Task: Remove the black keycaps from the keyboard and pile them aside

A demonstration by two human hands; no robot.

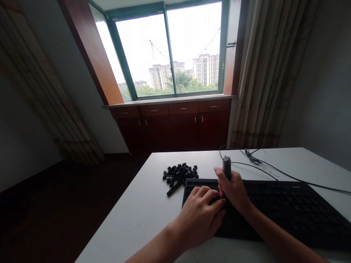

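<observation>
A black keyboard [276, 204] lies on the white table, running from the middle to the right. My right hand [234, 190] is closed around a dark, upright tool [226, 167] with a metallic top end; its lower end is hidden, so its kind cannot be told. Over the keyboard's left part rests my left hand [201, 210], its fingers curled and drawn together beside the right hand. Whatever lies under those fingertips is out of sight. Loose black keycaps [179, 172] form a pile behind the keyboard's left corner, with one long keycap [173, 189] at its front.
A black cable [296, 178] runs across the table [137, 219], with a bundled loop [252, 157] near the back edge. A small bent wire piece [273, 174] lies behind the keyboard. Beyond the table stand a dark red cabinet [172, 128], a window and curtains.
</observation>
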